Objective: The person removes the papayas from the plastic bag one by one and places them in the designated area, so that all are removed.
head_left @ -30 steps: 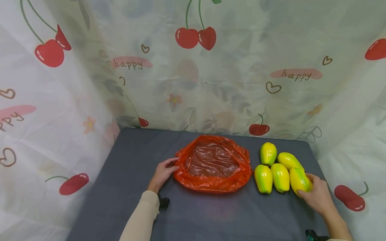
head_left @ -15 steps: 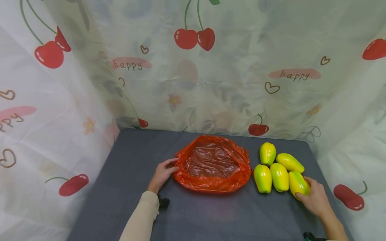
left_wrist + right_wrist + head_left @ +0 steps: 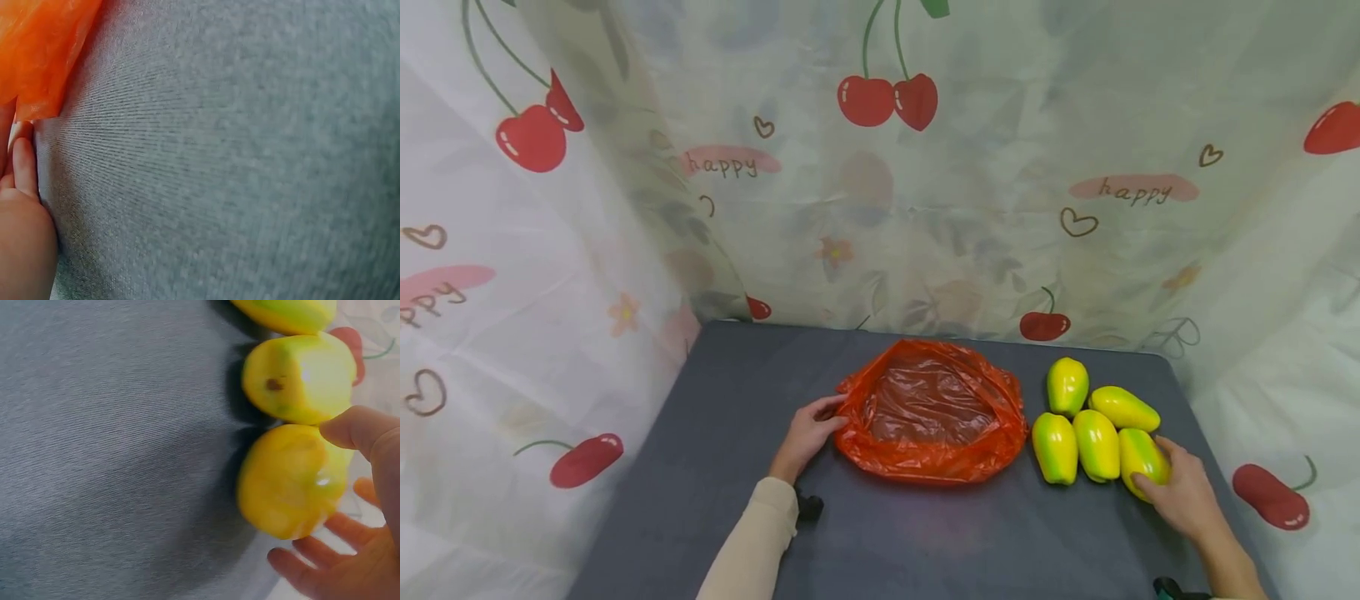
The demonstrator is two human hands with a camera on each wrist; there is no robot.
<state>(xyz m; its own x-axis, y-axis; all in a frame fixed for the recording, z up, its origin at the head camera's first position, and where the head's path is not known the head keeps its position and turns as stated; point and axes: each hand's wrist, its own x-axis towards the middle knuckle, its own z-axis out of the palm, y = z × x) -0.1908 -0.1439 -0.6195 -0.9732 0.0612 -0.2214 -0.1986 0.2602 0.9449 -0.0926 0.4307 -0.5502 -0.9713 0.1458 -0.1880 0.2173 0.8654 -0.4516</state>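
Near the middle of the table lies a red plastic bag (image 3: 932,404) with its wide mouth facing up. At its left rim my left hand (image 3: 811,429) pinches the edge of the bag; in the left wrist view the fingers are partly cut off by the frame. On the right, several glossy yellow-green papayas lie grouped together. My right hand (image 3: 1183,492) holds the nearest right papaya (image 3: 290,481), thumb on one side and fingers around the other. Another papaya (image 3: 300,378) touches it, and one more papaya (image 3: 1067,386) stands farthest back.
A dark grey cloth covers the table (image 3: 737,367). White curtains (image 3: 970,208) printed with cherries and "happy" hang behind the table and along both sides. The papayas lie close to the right table edge.
The papaya under my right hand has turned slightly and settled against its neighbour, the hand shifting a little with it. My left hand stays at the bag's rim.
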